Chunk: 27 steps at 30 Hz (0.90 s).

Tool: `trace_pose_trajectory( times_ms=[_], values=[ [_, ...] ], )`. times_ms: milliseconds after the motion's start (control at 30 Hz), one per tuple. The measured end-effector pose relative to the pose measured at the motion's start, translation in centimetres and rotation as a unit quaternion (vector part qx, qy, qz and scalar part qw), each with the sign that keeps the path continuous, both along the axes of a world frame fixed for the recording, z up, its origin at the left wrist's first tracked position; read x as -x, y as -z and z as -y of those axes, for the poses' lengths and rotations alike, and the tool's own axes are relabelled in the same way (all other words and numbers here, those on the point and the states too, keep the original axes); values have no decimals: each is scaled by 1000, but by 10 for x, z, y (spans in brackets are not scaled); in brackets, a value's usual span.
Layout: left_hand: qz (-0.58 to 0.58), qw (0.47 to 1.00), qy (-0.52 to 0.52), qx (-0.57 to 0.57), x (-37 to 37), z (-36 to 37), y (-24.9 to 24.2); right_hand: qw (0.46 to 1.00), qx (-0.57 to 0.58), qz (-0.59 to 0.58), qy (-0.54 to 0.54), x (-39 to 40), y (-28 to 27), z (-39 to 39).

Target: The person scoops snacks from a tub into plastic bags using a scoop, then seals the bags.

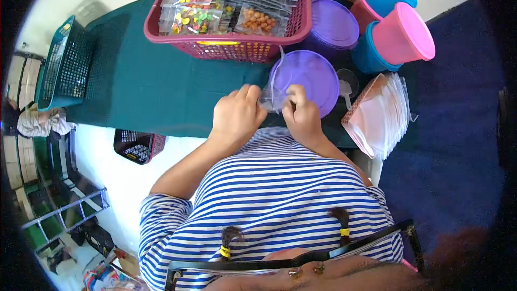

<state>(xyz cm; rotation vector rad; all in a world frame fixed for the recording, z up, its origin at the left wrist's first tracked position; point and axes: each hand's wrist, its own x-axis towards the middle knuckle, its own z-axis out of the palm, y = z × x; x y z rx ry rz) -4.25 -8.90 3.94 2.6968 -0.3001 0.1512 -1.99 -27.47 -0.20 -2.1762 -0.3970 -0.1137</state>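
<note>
A clear plastic bag (274, 99) is stretched between my two hands, just over the front left edge of a purple lid (312, 78). My left hand (239, 114) is closed on the bag's left side. On its right side my right hand (302, 116) pinches the plastic with curled fingers. The part between the hands looks slightly blurred, and its contents cannot be made out. A thin translucent strip (281, 59) rises from the bag toward the basket.
A maroon basket (231, 48) holds packets of colourful pieces. Purple, blue and pink tubs (396, 35) stand at the back right. A holder of clear bags (377, 116) and a small scoop (346, 89) lie to the right. A green basket (64, 67) is far left.
</note>
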Motion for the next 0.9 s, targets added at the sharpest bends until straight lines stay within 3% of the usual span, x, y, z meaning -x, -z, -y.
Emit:
trace_pose_trajectory(
  times_ms=[33,100,167,200,300,433,500,567,667,733,767,833,867,900],
  values=[
    [62,998,21,21,-2,1,-2,999,-3,37,-34,0,4,4],
    [78,991,97,42,-7,-7,9,995,-5,80,-62,0,4,8],
    [145,970,182,76,-8,-7,7,983,-112,-81,-119,3,2,8],
    [133,968,192,91,-8,-5,8,984,-113,-78,-114,5,1,7],
    [104,972,188,93,-10,-1,20,965,-149,-157,-150,10,-3,4],
    [72,977,165,116,-6,11,26,971,-108,-160,-139,8,-17,5],
    [103,975,162,113,-6,15,35,980,-72,-138,-121,5,-19,6],
    [135,969,144,150,-7,18,49,993,40,-87,-74,3,-11,9],
    [134,973,120,148,-8,19,42,996,-34,12,-80,0,-13,26],
    [88,977,82,174,-12,7,41,998,-39,-7,51,-9,-19,60],
    [87,978,80,174,-15,1,40,983,-58,26,172,-22,3,87],
    [91,960,62,258,-17,-8,37,947,32,39,318,-40,49,150],
    [83,963,39,254,-16,-10,38,928,176,47,327,-41,67,180],
    [81,962,40,257,-15,-10,41,909,243,15,339,-40,86,198]
  ],
)
